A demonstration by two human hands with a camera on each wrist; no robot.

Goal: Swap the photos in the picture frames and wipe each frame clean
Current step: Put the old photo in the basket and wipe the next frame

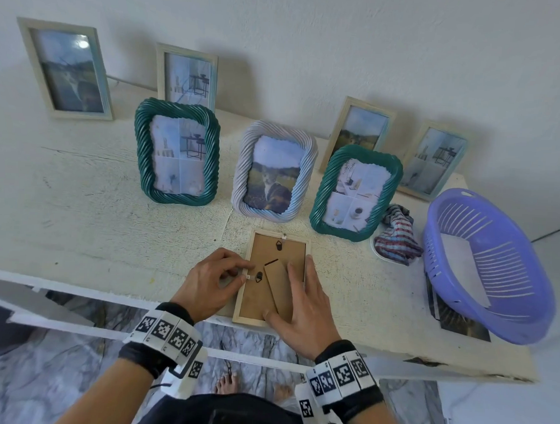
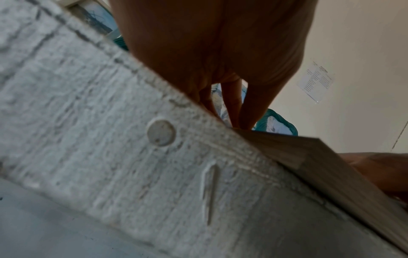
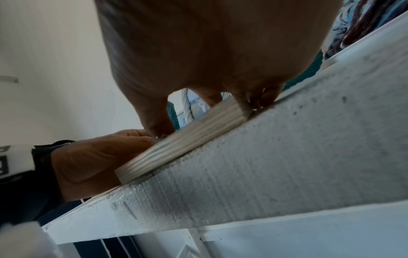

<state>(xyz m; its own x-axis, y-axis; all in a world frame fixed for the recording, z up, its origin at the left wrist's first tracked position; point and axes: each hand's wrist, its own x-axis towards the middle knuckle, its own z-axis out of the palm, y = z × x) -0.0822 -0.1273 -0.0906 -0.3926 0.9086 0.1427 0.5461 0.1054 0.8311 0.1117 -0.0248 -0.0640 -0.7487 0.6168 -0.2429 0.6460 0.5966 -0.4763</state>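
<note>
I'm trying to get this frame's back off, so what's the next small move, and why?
Probably turn the small side tab off the backing board. Your left hand already pinches it, your right hand lies flat holding the face-down frame steady, and the board still sits in place.

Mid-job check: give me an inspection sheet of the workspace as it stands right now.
Surface: white table, paint scuffed, front edge chipped at the right.
Job's things: wooden frame lies face down at the front edge, stand flap on its backing; seven frames stand behind, including the grey twisted frame.
Clutter: striped cloth; purple basket tipped over a loose photo.
Hands: left hand pinches a clip at the frame's left edge; right hand presses flat on the backing.
Cables: thin cord along the wall behind the frames.
Surroundings: white wall, marble floor.
</note>
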